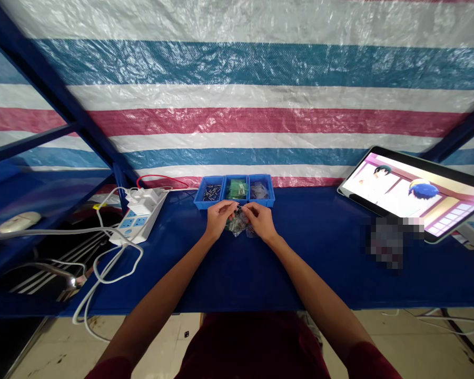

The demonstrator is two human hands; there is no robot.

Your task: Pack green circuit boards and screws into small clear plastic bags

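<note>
Both hands meet over the middle of the blue table, just in front of three blue bins. My left hand [220, 217] is closed in a pinch, its fingertips almost touching those of my right hand [259, 218], which is pinched as well. What lies between the fingertips is too small to name. Under and between the hands is a small clear plastic bag [237, 225]. The left bin [199, 198] holds small dark, thin pieces, the middle bin [237, 177] green packets, and the right bin [272, 196] clear packets.
A white power strip [136, 227] with plugs and loose white cables stands on the left. On the right leans a tablet [414, 192] showing a cartoon, with a blurred item before it. A striped sheet [260, 121] hangs behind the table [237, 284].
</note>
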